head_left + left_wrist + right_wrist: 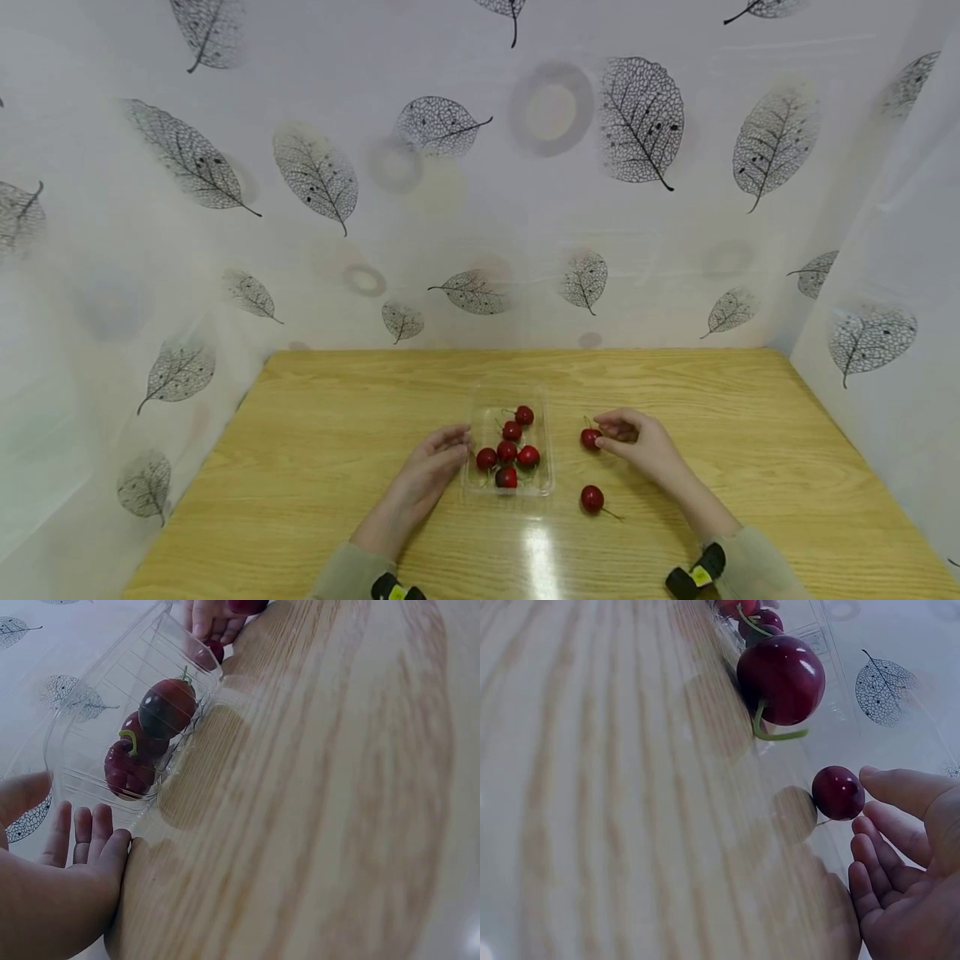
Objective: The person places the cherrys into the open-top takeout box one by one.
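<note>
A clear plastic box [552, 467] stands on the table with several dark red cherries [507, 452] in it, some with green stems. Beside its left wall is my left hand [427, 473], fingers loosely extended with the tips at the wall. My right hand [639, 443] is right of the box, thumb and index finger at the edge of a cherry [837, 793]. Whether they pinch it or only touch it is unclear. Nearer me, a second loose cherry [592, 499] lies on the table, its stem pointing right.
The wooden table [337, 400] meets a pale sheet [480, 217] printed with dark skeleton leaves at its back and sides. Both wrists carry black bands [696, 572]. A bright light reflection shows on the wood in front of the box.
</note>
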{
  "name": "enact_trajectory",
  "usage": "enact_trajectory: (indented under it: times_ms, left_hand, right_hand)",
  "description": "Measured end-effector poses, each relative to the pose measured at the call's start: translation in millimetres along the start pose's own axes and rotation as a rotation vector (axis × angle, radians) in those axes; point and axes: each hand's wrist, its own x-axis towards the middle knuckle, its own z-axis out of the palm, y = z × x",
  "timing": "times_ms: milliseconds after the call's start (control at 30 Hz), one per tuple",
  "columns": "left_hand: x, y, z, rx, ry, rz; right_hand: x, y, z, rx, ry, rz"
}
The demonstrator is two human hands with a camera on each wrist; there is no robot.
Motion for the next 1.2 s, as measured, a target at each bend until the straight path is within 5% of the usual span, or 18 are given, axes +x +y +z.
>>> enact_trajectory:
  times_ms: [1200]
  left_hand:
    - [0.4, -0.1, 0.2, -0.005, 0.002, -0.005]
  right_hand:
    - [0.2, 2.1, 7.9, -0.010, -0.002, 0.010]
